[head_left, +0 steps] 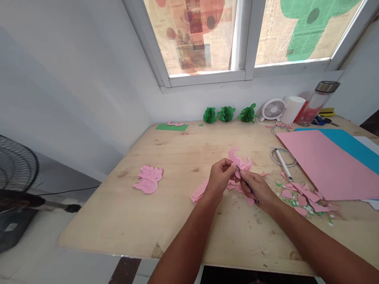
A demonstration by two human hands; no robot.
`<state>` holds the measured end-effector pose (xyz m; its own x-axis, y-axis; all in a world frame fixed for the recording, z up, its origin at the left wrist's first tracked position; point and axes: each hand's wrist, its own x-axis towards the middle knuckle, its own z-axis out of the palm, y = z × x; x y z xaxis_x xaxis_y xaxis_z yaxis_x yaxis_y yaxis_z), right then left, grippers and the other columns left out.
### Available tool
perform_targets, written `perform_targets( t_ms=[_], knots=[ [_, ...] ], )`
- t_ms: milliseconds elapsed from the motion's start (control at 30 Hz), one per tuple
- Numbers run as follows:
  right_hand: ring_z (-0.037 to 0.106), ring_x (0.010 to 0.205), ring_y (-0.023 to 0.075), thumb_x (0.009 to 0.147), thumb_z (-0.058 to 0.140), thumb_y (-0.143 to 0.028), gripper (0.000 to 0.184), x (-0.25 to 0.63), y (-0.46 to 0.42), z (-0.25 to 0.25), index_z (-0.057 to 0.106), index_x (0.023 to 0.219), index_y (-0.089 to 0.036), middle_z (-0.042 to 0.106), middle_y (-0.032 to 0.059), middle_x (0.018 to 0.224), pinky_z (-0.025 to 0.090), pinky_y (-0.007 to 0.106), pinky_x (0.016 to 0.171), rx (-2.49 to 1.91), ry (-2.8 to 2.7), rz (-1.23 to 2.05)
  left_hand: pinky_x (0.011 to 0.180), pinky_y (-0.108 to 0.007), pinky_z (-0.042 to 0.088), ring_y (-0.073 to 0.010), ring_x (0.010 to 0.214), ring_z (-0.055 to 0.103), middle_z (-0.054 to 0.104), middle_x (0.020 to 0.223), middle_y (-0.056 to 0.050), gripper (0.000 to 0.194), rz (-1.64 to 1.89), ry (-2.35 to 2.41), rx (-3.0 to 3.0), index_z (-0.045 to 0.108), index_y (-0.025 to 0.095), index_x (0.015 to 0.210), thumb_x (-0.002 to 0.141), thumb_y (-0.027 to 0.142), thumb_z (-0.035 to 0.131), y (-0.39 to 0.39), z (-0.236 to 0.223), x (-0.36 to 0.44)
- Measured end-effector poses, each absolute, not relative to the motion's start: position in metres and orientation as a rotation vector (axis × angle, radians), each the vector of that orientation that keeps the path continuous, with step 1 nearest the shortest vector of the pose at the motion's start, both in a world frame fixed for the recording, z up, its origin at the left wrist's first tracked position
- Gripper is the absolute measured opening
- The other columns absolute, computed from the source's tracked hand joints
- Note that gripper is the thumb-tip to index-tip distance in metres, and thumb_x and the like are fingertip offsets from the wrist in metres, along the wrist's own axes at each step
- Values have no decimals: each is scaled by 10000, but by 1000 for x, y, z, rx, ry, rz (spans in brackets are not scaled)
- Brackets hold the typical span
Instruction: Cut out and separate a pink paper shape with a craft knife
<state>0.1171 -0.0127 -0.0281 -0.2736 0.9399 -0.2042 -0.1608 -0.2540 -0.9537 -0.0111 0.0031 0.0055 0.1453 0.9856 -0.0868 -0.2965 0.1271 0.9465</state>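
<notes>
My left hand (219, 178) pinches a cut pink paper piece (233, 156) with a curved, wavy outline, held a little above the table. In my right hand (257, 188) is a slim dark tool (248, 184), pen-like in shape, its tip touching the paper by my left fingertips; I cannot make out its exact kind. Beneath and beside my hands lie pink paper strips (199, 192) and scraps. Further left rests a stack of pink scalloped cut-outs (148, 179). My fingers partly hide the paper.
Pink and green scraps (302, 200) lie right of my hand. Beyond are a white pen (283, 163), a tape ring (274, 158) and a pink sheet (328, 165). Along the wall stand green paper figures (226, 114), a small fan (272, 109) and a bottle (318, 103).
</notes>
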Motion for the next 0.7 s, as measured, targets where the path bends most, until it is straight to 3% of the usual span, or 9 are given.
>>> perform_targets(
  t_ms=[167, 700],
  knots=[
    [180, 356, 44, 768, 522, -519, 372, 117, -13, -28, 458, 644, -174, 308, -83, 437, 88, 199, 339, -1113, -1122, 1662, 481, -205, 392, -71, 426, 488, 537, 494, 25, 161, 1171, 928, 958, 496, 145, 616, 645, 235, 626, 3, 5, -11],
    [156, 362, 43, 763, 531, -519, 381, 116, -13, -25, 446, 622, -175, 291, -82, 430, 77, 210, 351, -1098, -1130, 1655, 491, -215, 402, -65, 429, 467, 529, 495, 32, 175, 1182, 929, 955, 489, 149, 601, 635, 249, 629, 2, 8, -10]
  ],
)
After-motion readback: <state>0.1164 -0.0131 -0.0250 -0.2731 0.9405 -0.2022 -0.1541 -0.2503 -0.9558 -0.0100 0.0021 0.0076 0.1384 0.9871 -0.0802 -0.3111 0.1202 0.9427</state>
